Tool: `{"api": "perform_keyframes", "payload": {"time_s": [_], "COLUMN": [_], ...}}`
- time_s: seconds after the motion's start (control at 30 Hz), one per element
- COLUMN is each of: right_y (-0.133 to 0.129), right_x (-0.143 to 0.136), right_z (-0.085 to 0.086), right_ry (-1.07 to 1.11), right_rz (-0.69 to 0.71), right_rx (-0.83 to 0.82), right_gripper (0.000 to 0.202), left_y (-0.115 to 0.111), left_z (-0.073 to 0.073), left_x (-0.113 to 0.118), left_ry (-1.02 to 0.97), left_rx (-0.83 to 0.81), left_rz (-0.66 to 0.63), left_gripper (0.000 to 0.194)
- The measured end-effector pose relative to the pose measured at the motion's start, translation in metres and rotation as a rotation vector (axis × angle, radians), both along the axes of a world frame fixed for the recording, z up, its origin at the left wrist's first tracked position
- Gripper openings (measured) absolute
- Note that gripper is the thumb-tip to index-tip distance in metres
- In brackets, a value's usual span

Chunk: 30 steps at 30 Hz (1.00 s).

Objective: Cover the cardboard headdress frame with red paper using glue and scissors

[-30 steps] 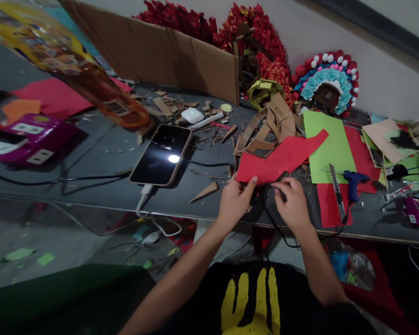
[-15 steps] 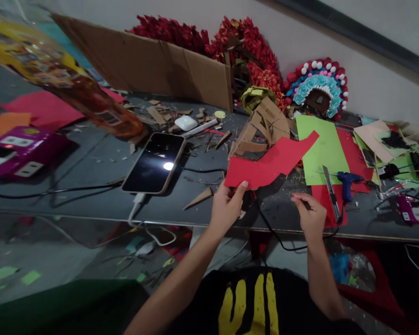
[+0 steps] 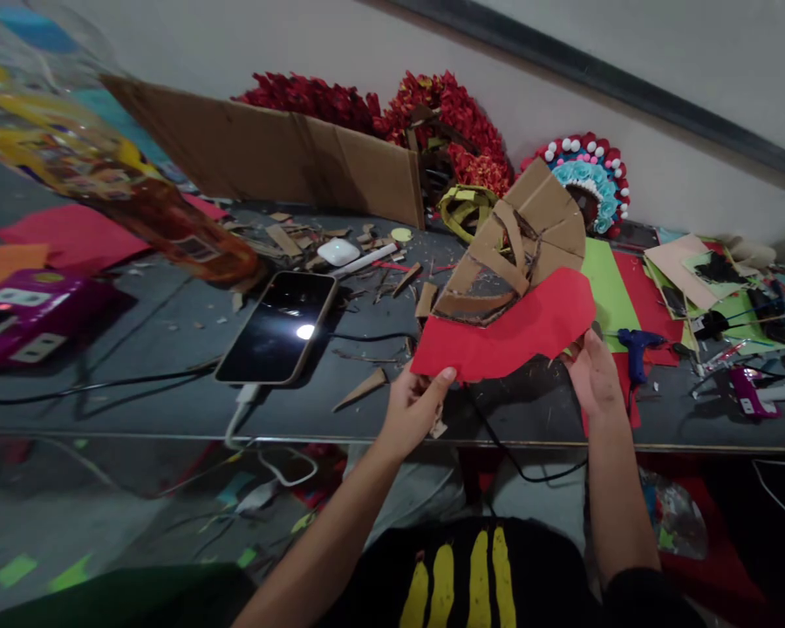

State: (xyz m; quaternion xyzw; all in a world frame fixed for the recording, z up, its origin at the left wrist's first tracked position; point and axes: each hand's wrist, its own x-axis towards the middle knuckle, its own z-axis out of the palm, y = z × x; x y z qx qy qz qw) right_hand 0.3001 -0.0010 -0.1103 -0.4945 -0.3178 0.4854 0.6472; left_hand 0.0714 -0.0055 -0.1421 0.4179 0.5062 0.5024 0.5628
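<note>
My left hand (image 3: 417,408) pinches the left end of a sheet of red paper (image 3: 497,344), thumb on top and fingers beneath. The paper lies along the lower edge of a fan-shaped brown cardboard frame (image 3: 559,205) with curved strips. At the paper's right end is my right hand (image 3: 592,375), its thumb and fingers closed around the edge; some fingers are hidden behind it. A blue glue gun (image 3: 638,349) lies just right of that hand.
A phone (image 3: 278,327) on a white cable lies to the left, near a tilted bottle (image 3: 196,235) and a purple device (image 3: 39,318). Behind stand a cardboard panel (image 3: 268,157) and decorated headpieces (image 3: 592,179). Cardboard scraps (image 3: 359,390) litter the dark table. Green paper (image 3: 605,288) lies to the right.
My right hand has moved up and left to the paper's right end. The cardboard frame and red paper have tilted up, showing more of the fan. The view has shifted slightly.
</note>
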Motion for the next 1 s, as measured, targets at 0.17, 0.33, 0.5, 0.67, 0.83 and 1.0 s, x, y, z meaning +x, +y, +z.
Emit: {"api": "perform_keyframes", "payload": {"time_s": [0.17, 0.33, 0.5, 0.67, 0.83, 1.0], "right_y": [0.004, -0.022, -0.042, -0.046, -0.057, -0.074], "right_x": [-0.012, -0.023, -0.034, -0.039, -0.036, -0.024], "right_z": [0.000, -0.012, -0.008, -0.004, -0.006, -0.012], "right_ry": [-0.194, -0.857, -1.440, -1.589, -1.634, -1.594], "right_rz": [-0.334, -0.505, -0.140, -0.102, 0.090, 0.164], "right_rx": [0.187, 0.442, 0.765, 0.757, 0.674, 0.623], "right_gripper": [0.041, 0.019, 0.029, 0.025, 0.027, 0.028], "left_y": [0.000, 0.000, -0.001, -0.002, -0.001, 0.000], "left_z": [-0.002, 0.000, -0.003, -0.006, 0.000, 0.001], "left_x": [0.000, 0.001, 0.000, -0.003, -0.002, 0.000], "left_ry": [0.046, -0.003, -0.067, -0.097, -0.202, -0.241], "left_rx": [0.041, 0.068, 0.003, -0.067, -0.125, -0.091], "left_rz": [-0.039, -0.026, -0.033, -0.017, 0.050, 0.212], "left_gripper": [0.037, 0.039, 0.044, 0.045, 0.043, 0.040]}}
